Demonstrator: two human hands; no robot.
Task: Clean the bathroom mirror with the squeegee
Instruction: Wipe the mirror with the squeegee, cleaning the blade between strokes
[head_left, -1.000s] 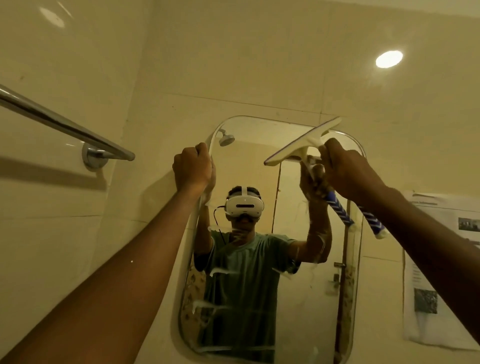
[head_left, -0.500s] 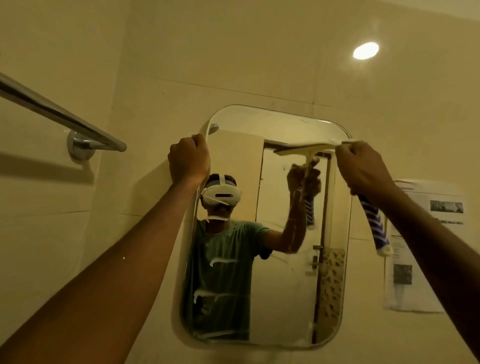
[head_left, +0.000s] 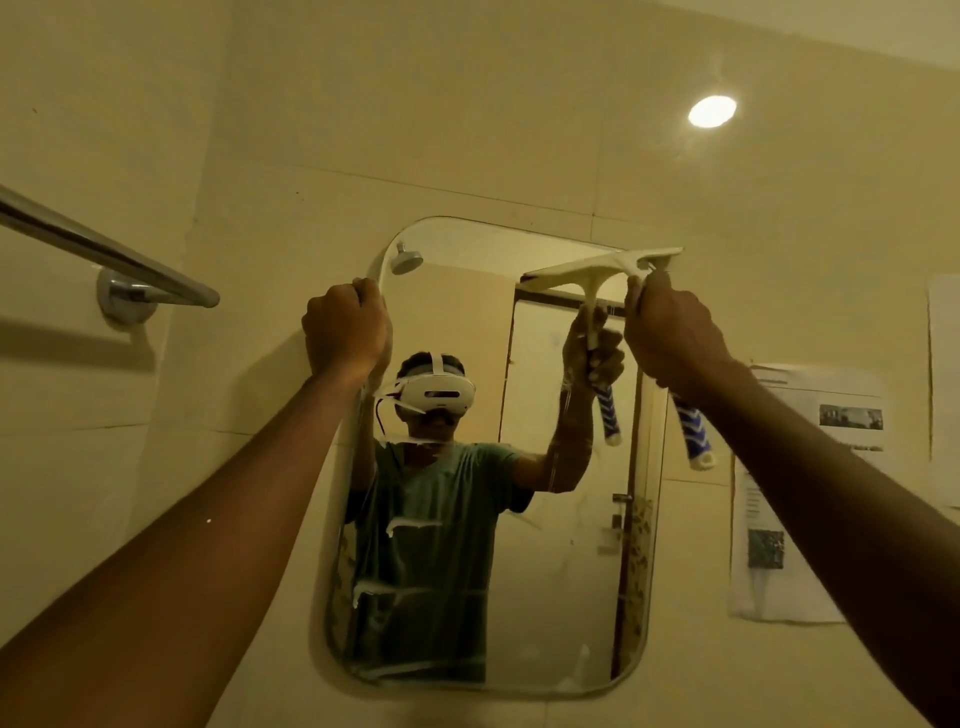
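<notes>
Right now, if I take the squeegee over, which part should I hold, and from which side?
Probably the striped blue-and-white handle, from below: it hangs free under the right hand, pointing down and right. The wide blade sits at the top right of the mirror, so leave that.

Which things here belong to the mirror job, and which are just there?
Job: mirror; squeegee, blade on the mirror's top right; right hand gripping its handle; left hand holding the mirror's left edge.
Just there: towel rail; paper notice on the wall.
</notes>
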